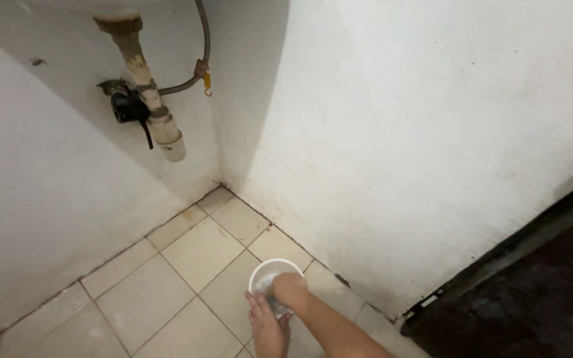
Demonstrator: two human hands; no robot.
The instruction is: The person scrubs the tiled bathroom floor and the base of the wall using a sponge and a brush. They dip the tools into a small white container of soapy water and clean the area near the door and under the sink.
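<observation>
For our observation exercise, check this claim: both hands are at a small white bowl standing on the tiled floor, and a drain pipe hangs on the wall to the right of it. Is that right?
One detail is wrong. In the head view the drain pipe hangs up on the left, not the right. The rest holds: the left hand and right hand are at the white bowl on the tiled floor.

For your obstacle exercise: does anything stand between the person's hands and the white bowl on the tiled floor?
Nothing visible does. The right hand is already inside the white bowl, and the left hand rests against its near side.

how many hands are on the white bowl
2. The right hand reaches into the white bowl from above; the left hand lies against its near side, low on the tiled floor.
</observation>
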